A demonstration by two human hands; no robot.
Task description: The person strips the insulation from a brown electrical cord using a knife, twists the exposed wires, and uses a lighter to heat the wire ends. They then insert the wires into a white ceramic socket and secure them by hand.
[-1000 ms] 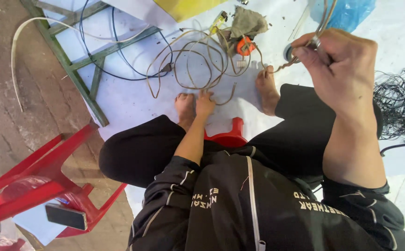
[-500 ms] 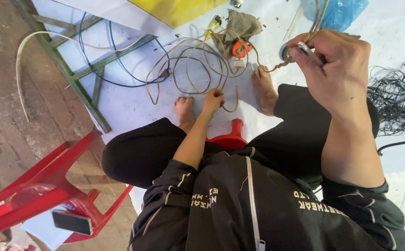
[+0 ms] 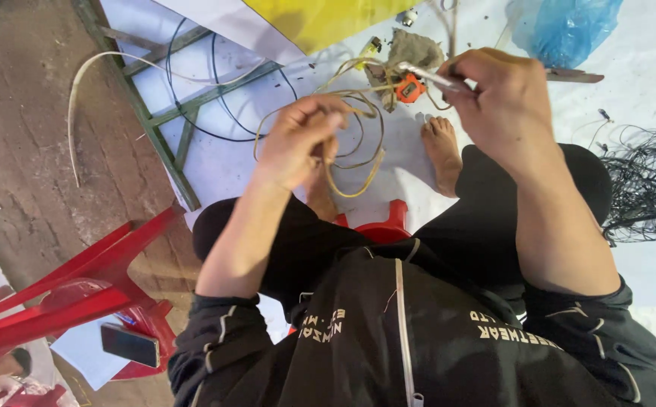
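My left hand (image 3: 298, 142) is raised in front of me, its fingers closed on a tan cable (image 3: 358, 162) that loops down below it. My right hand (image 3: 505, 102) is up at the right, gripping a slim metal tool (image 3: 427, 77) whose tip points left toward the cable. The cable runs on to a tangle on the white floor sheet, near an orange-handled tool (image 3: 409, 88) and a grey rag (image 3: 411, 49). My bare feet (image 3: 442, 147) rest on the sheet, and I sit on a red stool (image 3: 379, 230).
A green metal frame (image 3: 163, 124) lies at the left with thin black wire and a white cable strip (image 3: 79, 98) around it. A heap of black wire (image 3: 648, 185) lies right. A red plastic chair (image 3: 64, 298) and a dark phone (image 3: 130, 344) are lower left. A blue bag (image 3: 565, 26) and a yellow sheet (image 3: 335, 21) lie beyond.
My left hand has risen from the floor by my foot, lifting the tan cable with it. My right hand has stayed up with the tool, shifting slightly left.
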